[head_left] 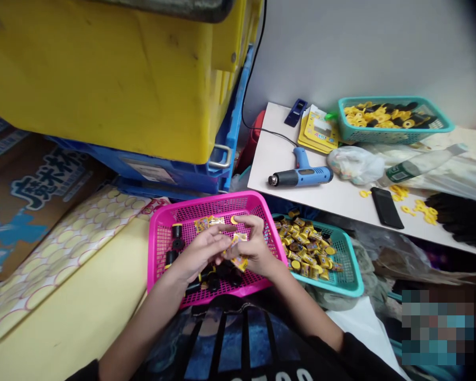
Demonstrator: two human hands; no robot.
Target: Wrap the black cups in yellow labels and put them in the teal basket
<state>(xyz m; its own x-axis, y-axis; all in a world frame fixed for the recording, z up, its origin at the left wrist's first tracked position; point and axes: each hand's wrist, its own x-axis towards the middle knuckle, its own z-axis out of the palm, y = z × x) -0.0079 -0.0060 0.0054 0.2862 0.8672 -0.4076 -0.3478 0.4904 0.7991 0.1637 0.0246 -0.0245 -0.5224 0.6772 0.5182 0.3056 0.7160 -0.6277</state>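
Both my hands meet over a pink plastic basket (pixel 158 233). In my right hand (pixel 257 251), the fingers are curled and closed on yellow printed wrappers (pixel 240 259). My left hand (pixel 202 251) reaches in from the other side, its fingertips pressed together against the right hand's fingers; whatever they pinch is hidden. A round yellow cap (pixel 234 219) shows just beyond the fingertips, and I cannot tell whether it is held. Inside the basket lie black cylinders (pixel 177 230), some with yellow ends, and more flat yellow wrappers (pixel 209 223).
A teal basket (pixel 343 254) of yellow-wrapped pieces (pixel 305 246) stands right of the pink one. On the white table (pixel 262 159) are a blue heat gun (pixel 301 175), a phone (pixel 386 207), a bottle (pixel 416 164) and another teal basket (pixel 396 136). Yellow crates (pixel 143 79) rise at left.
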